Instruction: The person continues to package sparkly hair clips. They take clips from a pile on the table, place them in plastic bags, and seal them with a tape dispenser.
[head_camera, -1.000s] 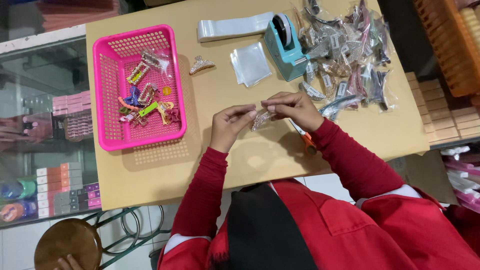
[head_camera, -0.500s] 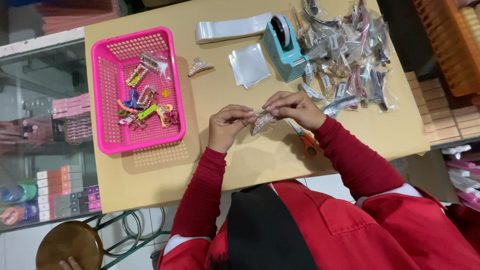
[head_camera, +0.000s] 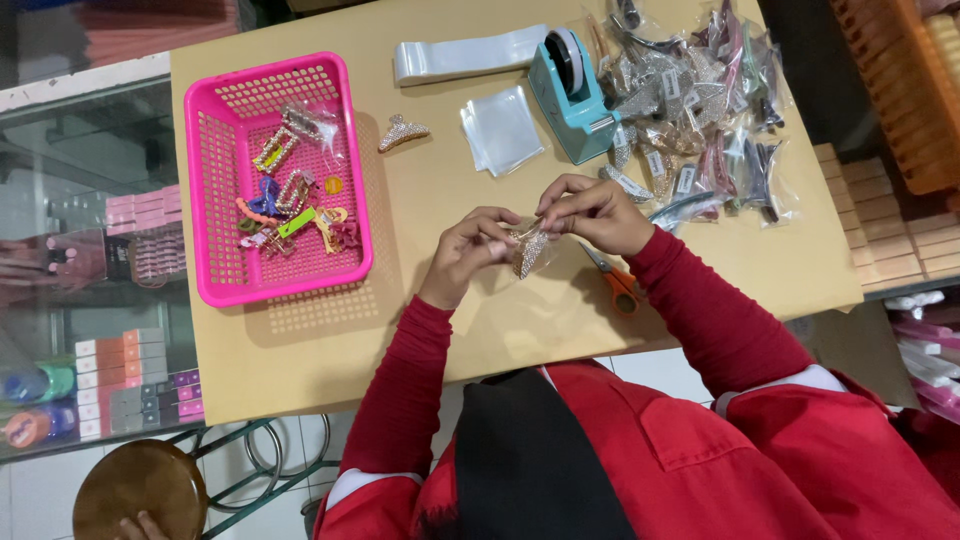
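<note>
Both hands meet over the middle of the tan table (head_camera: 300, 350). My left hand (head_camera: 468, 250) and my right hand (head_camera: 592, 212) pinch a small clear plastic bag with a sparkly hair clip (head_camera: 528, 250) inside it, held just above the tabletop. Fingers cover the bag's top edge. Orange-handled scissors (head_camera: 618, 285) lie right below my right wrist. A stack of clear empty bags (head_camera: 502, 130) rests beyond the hands, next to a teal tape dispenser (head_camera: 572, 95).
A pink basket (head_camera: 225, 180) with several bagged hair clips stands at the left. One loose sparkly clip (head_camera: 401, 131) lies beside it. A heap of bagged clips (head_camera: 700, 110) fills the far right. A strip of bags (head_camera: 465, 55) lies at the back.
The hands have shifted the bagged clip slightly, with the clip now hanging lower between the fingers. Everything else on the table stays put.
</note>
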